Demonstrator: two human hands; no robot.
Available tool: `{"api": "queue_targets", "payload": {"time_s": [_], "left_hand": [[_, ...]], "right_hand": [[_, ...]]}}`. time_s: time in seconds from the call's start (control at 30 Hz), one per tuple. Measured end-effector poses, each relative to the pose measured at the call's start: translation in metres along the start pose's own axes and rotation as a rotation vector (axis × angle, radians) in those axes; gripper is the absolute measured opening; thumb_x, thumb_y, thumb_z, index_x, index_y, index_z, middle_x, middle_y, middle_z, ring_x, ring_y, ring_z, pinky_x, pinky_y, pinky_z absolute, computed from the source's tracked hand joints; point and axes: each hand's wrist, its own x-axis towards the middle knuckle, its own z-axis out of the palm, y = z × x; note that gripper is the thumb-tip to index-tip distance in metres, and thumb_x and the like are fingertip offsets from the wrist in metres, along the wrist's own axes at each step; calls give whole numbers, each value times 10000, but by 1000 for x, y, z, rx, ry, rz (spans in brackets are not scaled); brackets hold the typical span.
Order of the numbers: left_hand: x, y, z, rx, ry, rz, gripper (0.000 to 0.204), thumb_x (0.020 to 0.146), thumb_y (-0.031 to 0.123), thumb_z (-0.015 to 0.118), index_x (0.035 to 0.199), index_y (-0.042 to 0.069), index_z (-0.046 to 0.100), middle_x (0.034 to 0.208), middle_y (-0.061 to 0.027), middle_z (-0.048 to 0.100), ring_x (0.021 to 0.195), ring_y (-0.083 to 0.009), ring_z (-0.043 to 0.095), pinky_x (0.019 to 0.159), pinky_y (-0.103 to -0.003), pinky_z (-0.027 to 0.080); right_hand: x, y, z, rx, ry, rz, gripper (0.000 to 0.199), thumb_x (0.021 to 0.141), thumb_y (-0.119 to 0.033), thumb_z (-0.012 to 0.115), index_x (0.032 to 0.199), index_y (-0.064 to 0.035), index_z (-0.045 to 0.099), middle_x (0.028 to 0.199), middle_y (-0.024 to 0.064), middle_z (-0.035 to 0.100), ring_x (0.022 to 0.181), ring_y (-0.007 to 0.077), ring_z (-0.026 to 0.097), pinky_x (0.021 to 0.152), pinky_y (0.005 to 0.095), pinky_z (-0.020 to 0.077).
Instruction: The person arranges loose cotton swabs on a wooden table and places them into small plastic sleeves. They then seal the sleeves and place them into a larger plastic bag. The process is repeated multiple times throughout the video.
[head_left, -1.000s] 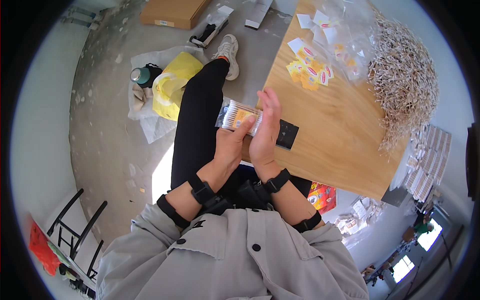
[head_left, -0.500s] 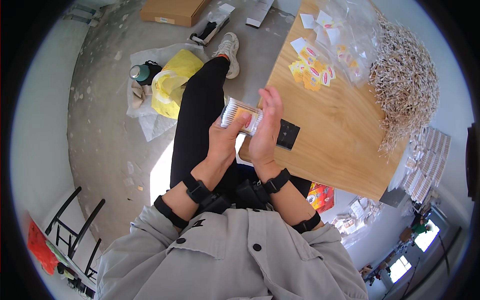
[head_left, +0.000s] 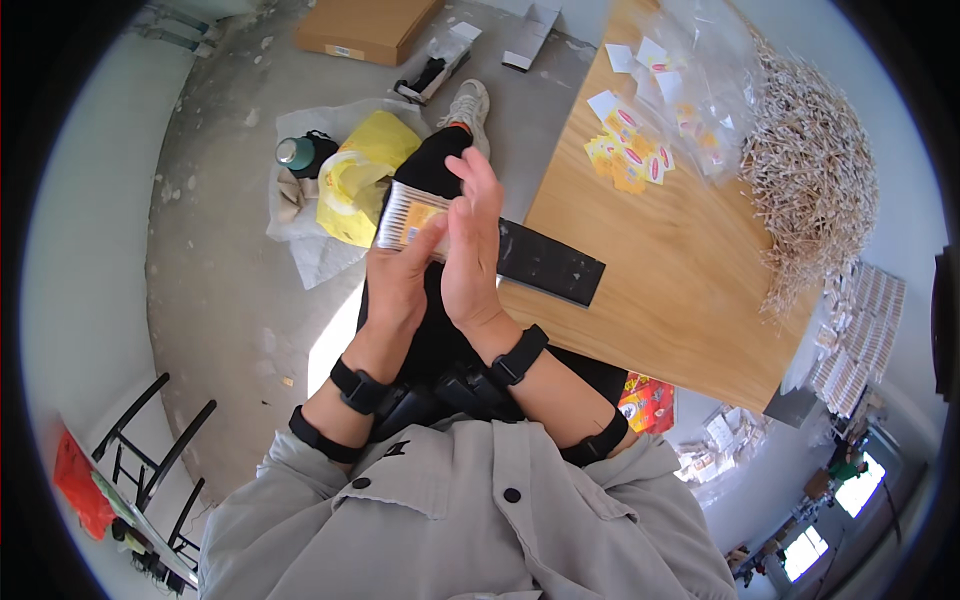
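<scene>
Hands meet in the middle of the head view, raised above the lap and just beside the near edge of the wooden desk. The left hand holds a small clear packet of cotton swabs from below; its fingers are curled closed around the packet, with the thumb on the near side. The right hand stands upright with its fingers stretched out and nearly flat, pressing against the right end of the packet and not wrapping it. The packet is between the two hands, over the dark trousers, not resting on the desk.

The step in hand seems to be squaring or closing the filled packet between the palms. The next move probably calls for a steady left grip, so that the swabs do not slide out.

A black flat bar lies across the desk edge just behind the right hand. Farther on the desk are yellow and white paper labels, clear plastic bags and a large heap of loose swabs. On the floor lie a yellow bag and a cardboard box.
</scene>
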Motion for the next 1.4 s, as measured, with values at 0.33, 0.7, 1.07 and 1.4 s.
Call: {"api": "queue_targets", "payload": {"time_s": [0.33,0.7,1.07,1.4], "left_hand": [[-24,67,3,-133,-304,-236,315,923,76,655,1217,18,560,1103,-91,667,1005,-190,669,883,-326,557],[-49,48,27,-69,-548,-473,364,879,133,722,1204,38,588,1097,-82,676,991,-184,675,858,-324,551],[-55,39,40,-94,-495,-410,306,904,141,696,1175,37,599,1086,-85,680,990,-182,676,874,-316,544],[-52,34,61,-97,-402,-312,303,941,180,644,1210,60,573,1101,-80,679,1022,-201,671,893,-350,552]], "right_hand": [[24,-69,-77,168,-572,290,309,898,-53,668,1200,-23,612,1147,75,570,1098,150,572,927,293,485],[-10,-97,-126,54,-543,250,159,822,-48,752,931,-38,635,876,-8,613,787,70,590,751,240,497],[-34,-99,-129,-122,-261,8,118,815,-28,734,901,-51,657,863,19,596,804,104,583,673,245,470],[-58,-104,-114,-204,-15,-129,202,760,-58,794,921,-80,675,881,15,553,746,104,526,618,244,411]]}}
